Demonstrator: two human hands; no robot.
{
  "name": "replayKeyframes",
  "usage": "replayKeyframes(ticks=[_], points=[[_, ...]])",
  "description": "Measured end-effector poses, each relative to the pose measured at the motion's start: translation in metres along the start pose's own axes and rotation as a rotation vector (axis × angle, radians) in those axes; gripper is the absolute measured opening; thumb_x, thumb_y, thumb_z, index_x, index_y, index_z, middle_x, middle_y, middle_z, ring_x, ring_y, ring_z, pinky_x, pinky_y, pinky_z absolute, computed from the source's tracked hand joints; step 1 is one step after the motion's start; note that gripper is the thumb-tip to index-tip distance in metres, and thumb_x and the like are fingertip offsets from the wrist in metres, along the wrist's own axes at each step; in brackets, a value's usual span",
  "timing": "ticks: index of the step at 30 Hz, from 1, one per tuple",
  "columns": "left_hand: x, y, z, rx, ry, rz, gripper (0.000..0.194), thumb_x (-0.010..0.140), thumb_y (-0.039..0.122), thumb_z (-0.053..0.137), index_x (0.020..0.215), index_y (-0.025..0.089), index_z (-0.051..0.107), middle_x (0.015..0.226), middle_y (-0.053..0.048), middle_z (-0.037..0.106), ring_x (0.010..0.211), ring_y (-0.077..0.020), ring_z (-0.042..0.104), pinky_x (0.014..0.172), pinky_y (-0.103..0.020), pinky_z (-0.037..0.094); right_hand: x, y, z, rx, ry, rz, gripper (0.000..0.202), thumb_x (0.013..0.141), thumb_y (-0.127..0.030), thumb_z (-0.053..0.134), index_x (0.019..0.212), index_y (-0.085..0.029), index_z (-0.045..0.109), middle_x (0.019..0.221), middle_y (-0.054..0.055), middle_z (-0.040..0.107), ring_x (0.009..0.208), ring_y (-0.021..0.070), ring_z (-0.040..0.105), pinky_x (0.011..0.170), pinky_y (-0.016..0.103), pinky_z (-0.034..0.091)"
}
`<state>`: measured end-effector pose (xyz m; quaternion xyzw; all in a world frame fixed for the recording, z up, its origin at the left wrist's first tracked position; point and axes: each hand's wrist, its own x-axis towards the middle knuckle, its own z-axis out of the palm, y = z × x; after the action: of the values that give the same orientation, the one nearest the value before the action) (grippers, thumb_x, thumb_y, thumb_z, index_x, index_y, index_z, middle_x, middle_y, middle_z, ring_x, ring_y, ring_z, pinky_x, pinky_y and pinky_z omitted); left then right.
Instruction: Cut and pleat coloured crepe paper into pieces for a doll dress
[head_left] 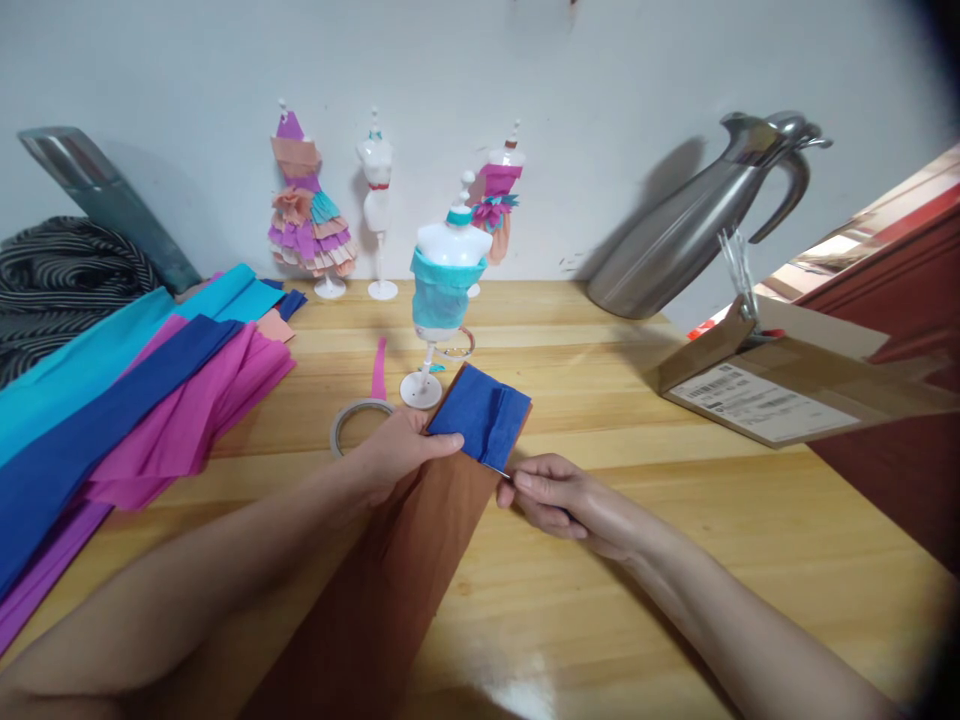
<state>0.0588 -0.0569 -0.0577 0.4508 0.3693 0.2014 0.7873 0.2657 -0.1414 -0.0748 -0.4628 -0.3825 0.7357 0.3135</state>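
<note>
Head view: left hand [401, 446] pinches creased blue paper [469, 408], right hand [553, 496] grips metal tool [498, 472].

Soft shadow is being cast leftward by silver metal jug [690, 220]; glare being reflected off pale wooden tabletop [540, 600].

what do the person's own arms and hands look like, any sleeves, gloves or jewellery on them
The left hand and right hand are both ungloved. The left forearm and right forearm are bare, with no sleeve in view. No watch, bracelet or marking shows; no ring is visible either, though parts of both hands are hidden.
</note>
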Motion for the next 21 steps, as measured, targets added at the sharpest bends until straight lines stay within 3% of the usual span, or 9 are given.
replayKeyframes(ticks=[14,21], points=[[0.0007,-0.0004,0.001,0.014,-0.012,0.004,0.028,0.059,0.035,0.08,0.076,0.014,0.073,0.079,-0.005,0.073,0.076,-0.0202,0.066,0.075,-0.029,0.048,-0.0008,0.0042,-0.0001,0.01,0.001,-0.018,0.043,0.077,-0.054,0.067,0.074,-0.011,0.062,0.038,-0.012,0.029,0.033,0.0024,0.014,0.035,0.021,0.006],[0.0044,-0.006,-0.0051,0.017,-0.057,0.047,0.03,0.061,0.04,0.08,0.076,0.014,0.073,0.078,-0.004,0.073,0.072,-0.0184,0.066,0.073,-0.028,0.048,0.0,0.007,0.0023,-0.205,0.084,-0.17,0.05,0.079,-0.061,0.06,0.082,-0.011,0.062,0.041,-0.011,0.029,0.037,0.0045,0.017,0.04,0.023,0.01]])
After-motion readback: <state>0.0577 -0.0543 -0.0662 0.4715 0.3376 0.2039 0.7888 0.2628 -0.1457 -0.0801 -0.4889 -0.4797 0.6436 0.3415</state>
